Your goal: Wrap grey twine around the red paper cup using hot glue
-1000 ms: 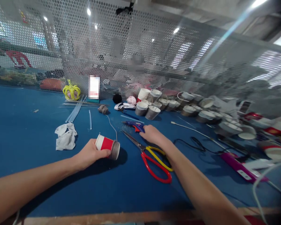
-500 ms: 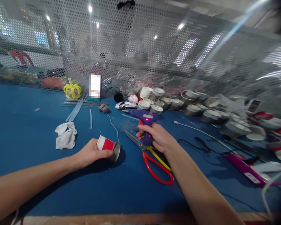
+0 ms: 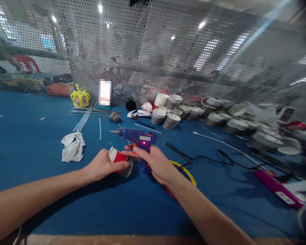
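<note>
My left hand is closed around a red and white paper cup, tipped on its side with grey yarn around its rim end. In my right hand is a blue hot glue gun, its red light on and its nozzle pointing left, above the cup. The fingers of my right hand come close to the cup; whether they touch it I cannot tell. Behind the gun lies a small ball of grey yarn. Scissors with a yellow and a red handle lie partly hidden under my right forearm.
Several grey-wrapped cups stand at the back right. A purple power strip and a black cable lie on the right. Crumpled white packets, glue sticks and a yellow crown-shaped piece are on the left. A perforated metal screen borders the table.
My right hand has brought the glue gun left and nearer, from over the scissors to beside the cup. My left hand keeps the cup in nearly the same place.
</note>
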`<state>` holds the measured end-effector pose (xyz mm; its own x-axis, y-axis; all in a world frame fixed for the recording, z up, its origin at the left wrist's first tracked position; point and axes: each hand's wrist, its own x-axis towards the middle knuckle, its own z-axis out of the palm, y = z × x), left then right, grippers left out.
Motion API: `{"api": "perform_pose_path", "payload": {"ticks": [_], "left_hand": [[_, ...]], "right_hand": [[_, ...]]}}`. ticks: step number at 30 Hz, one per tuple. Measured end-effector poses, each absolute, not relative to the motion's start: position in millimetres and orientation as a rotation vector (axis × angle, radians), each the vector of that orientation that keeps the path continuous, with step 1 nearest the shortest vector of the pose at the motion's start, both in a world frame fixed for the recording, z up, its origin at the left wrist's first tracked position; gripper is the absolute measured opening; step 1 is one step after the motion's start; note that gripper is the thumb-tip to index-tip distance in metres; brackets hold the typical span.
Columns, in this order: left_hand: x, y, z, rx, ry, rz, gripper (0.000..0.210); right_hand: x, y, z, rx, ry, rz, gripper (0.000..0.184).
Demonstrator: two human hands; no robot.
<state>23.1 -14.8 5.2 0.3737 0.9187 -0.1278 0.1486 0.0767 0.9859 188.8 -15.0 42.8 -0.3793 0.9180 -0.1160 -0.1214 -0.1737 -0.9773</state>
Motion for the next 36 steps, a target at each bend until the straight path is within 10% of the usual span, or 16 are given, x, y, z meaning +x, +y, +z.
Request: {"api": "perform_pose_path", "payload": {"ticks": [36], "left_hand": [[11,-7,16,1.448,1.157,0.845,0.025]], "right_hand": [[215,-43,62,-1.544,-2.054,0.836,0.015]]}}
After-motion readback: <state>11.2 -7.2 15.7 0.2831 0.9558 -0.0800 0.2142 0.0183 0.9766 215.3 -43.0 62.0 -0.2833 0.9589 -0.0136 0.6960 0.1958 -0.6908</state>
